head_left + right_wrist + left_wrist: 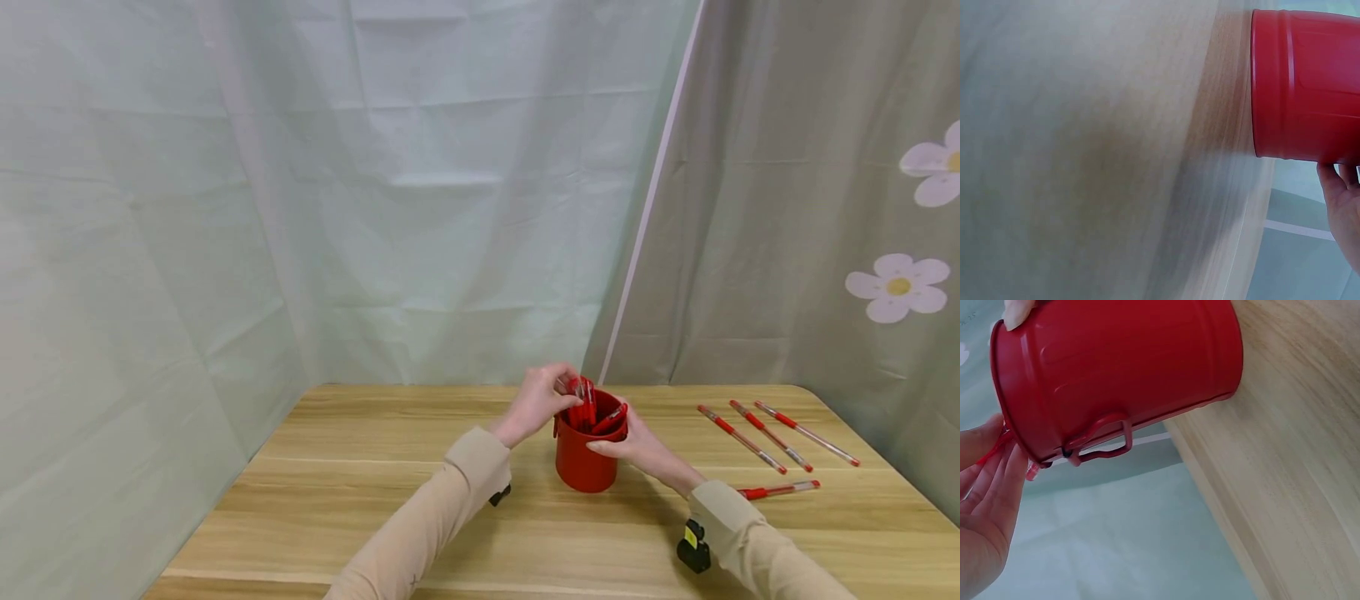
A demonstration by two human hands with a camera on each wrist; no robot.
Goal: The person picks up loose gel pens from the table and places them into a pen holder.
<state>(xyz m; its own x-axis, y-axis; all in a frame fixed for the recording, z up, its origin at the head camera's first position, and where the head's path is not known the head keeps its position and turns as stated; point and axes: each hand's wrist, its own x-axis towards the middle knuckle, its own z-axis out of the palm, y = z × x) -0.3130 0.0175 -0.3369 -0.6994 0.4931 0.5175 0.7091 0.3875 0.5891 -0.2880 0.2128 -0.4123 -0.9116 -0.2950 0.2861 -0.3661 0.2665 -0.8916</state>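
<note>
At the near edge, the table (360, 492) was overlapped by two sleeves (427, 525) (772, 542), a black device (693, 546) being worn under the right one. Beyond the right sleeve, one loose pen (782, 489) was laid nearly crosswise, its left end partly hidden by that arm.

The pail (585, 471) was stood upright between the hands and was gripped from its right side by the right hand (641, 447), the thumb being set on the near wall. The left hand (540, 402) was placed at the left of the pail's mouth, thumb and fingers closed on a pen (994, 451) there; which one of the cluster was pinched could not be told. The upright pens (589, 404) were bunched at the left hand's fingertips, just to its right, their long axes roughly in line with the pail's. Another pen (610, 418) was tilted rightward against the rim, well nearer the right hand. The left hand was crowded by the bunch and the rim.

Farther right, three pens (742, 439) (771, 436) (807, 432) were ranged side by side, slanted from far left to near right. They were closer to the right hand; from the left hand they were cut off by the pail and the right hand. Behind everything, curtains (450, 208) were hung.
</note>
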